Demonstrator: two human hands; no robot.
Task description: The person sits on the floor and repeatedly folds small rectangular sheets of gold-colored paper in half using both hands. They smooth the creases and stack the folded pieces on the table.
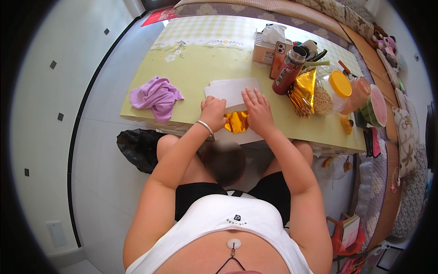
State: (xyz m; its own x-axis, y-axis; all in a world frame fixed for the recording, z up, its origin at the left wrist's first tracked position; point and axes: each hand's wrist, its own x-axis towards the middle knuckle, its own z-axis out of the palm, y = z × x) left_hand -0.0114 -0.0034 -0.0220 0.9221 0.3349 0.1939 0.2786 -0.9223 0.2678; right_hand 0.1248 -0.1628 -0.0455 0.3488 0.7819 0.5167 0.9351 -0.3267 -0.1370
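Observation:
A shiny gold foil sheet (pixel 236 123) lies between my hands at the table's near edge, with white paper (pixel 230 90) stretching away beyond it. My left hand (pixel 213 111), with a bangle at the wrist, is closed, its fingers curled and its thumb at the foil's left edge. What lies under those fingers is hidden. Flat on the white paper, fingers stretched out, rests my right hand (pixel 259 109), its palm side beside the foil's right edge. More white paper shows on the near side of the foil, partly under my right wrist.
A crumpled purple cloth (pixel 157 97) lies at the left. On the right stand an open red thermos (pixel 290 71), a phone (pixel 279 59), a tissue box (pixel 263 49), folded gold foil (pixel 305 91), a yellow-lidded jar (pixel 331 93) and a cut watermelon (pixel 375 107). A black bag (pixel 137 148) sits below the table.

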